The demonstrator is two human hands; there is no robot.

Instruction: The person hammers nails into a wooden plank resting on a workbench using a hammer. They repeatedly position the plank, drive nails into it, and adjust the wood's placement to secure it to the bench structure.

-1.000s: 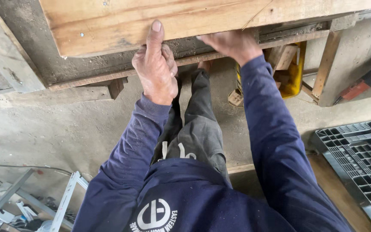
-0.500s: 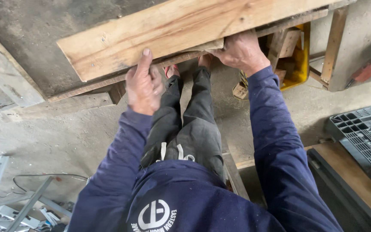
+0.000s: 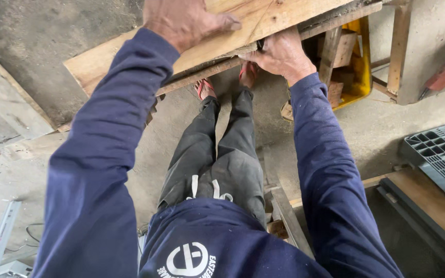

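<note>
- The wooden plank (image 3: 130, 51) lies tilted across the grey bench top (image 3: 42, 36), its near end hanging past the bench's front edge, above my feet in red sandals (image 3: 205, 88).
- My left hand (image 3: 184, 20) lies palm down on the plank's top face, fingers spread flat, pressing rather than gripping.
- My right hand (image 3: 283, 53) is clenched on the plank's near edge, to the right of my left hand, fingers curled under the board beside the thin wooden strip (image 3: 202, 74) under it.
- I judge I am mid-way through shifting the plank along the bench, not yet at rest.
- The next move calls for steady downward pressure from my left hand while the right steers the edge, so the overhanging end does not tip.
- Right of the plank, under the bench, sits a yellow crate (image 3: 359, 67) with wood offcuts; further right, a dark plastic pallet (image 3: 441, 154).
</note>
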